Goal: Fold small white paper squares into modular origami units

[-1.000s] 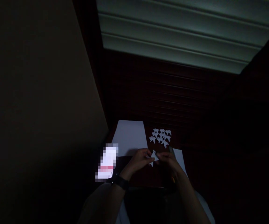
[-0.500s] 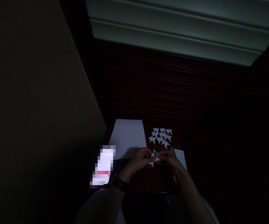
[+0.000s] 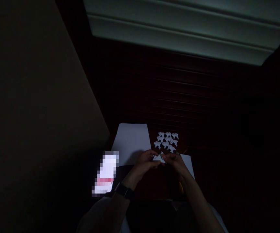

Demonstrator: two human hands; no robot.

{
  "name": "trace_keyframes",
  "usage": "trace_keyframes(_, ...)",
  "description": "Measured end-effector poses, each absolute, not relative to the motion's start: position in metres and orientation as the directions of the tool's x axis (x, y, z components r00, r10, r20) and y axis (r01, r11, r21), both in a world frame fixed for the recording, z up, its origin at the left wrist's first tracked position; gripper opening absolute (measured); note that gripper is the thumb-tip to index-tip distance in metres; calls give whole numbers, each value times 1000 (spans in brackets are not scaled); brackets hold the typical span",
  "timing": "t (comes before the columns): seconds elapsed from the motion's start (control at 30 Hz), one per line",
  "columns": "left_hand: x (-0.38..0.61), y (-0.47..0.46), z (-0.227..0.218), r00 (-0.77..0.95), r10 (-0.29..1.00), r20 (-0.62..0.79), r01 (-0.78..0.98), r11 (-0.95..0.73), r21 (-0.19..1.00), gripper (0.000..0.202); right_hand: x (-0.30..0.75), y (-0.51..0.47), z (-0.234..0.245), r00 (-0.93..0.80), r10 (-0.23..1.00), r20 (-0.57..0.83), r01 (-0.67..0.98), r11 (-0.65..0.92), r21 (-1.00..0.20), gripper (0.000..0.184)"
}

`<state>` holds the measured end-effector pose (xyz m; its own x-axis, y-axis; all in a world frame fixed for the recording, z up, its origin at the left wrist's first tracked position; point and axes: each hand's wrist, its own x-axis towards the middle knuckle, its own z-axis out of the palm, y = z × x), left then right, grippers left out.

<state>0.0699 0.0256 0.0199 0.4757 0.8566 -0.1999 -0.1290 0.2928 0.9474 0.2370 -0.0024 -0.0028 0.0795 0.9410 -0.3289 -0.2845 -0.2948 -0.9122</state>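
A small piece of folded white paper (image 3: 158, 158), roughly triangular, is pinched between my two hands above the dark table. My left hand (image 3: 146, 160), with a dark watch on its wrist, grips the paper's left side. On its right side, the thumb and fingers of my right hand (image 3: 175, 160) close on the paper. Just beyond my hands lies a group of several small folded white paper figures (image 3: 166, 141). My fingers partly cover the folded paper, and its exact shape is hard to make out in the dim light.
Large white paper sheets (image 3: 132, 140) lie at the table's back left. Another white sheet (image 3: 188, 161) is partly behind my right hand. A bright, pixelated screen (image 3: 106, 173) stands at the left. Near my right forearm is a yellow object (image 3: 181, 187). A wall (image 3: 33, 97) rises on the left.
The folded paper has turned in my fingers; it now shows a lower, wider triangle. Both hands have risen slightly, and the view has shifted a little.
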Motion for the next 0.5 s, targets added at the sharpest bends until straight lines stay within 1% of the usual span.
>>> trace_keyframes(0.1, 71, 27, 14, 439, 879, -186, -126, 265, 956, 29, 237, -2, -5, 62, 947, -316, -320, -281, -905, 29)
trace_keyframes(0.2, 70, 29, 13, 434, 880, -192, -120, 268, 956, 29, 239, -3, -6, 25, 954, -299, -301, -278, -912, 28)
trace_keyframes(0.37, 66, 30, 20, 430, 885, -177, -134, 256, 957, 36, 241, -4, -6, 0, 967, -256, -292, -245, -925, 28)
trace_keyframes(0.5, 65, 30, 23, 445, 869, -217, -169, 319, 933, 45, 238, -4, -2, 62, 975, -213, -317, -183, -931, 28)
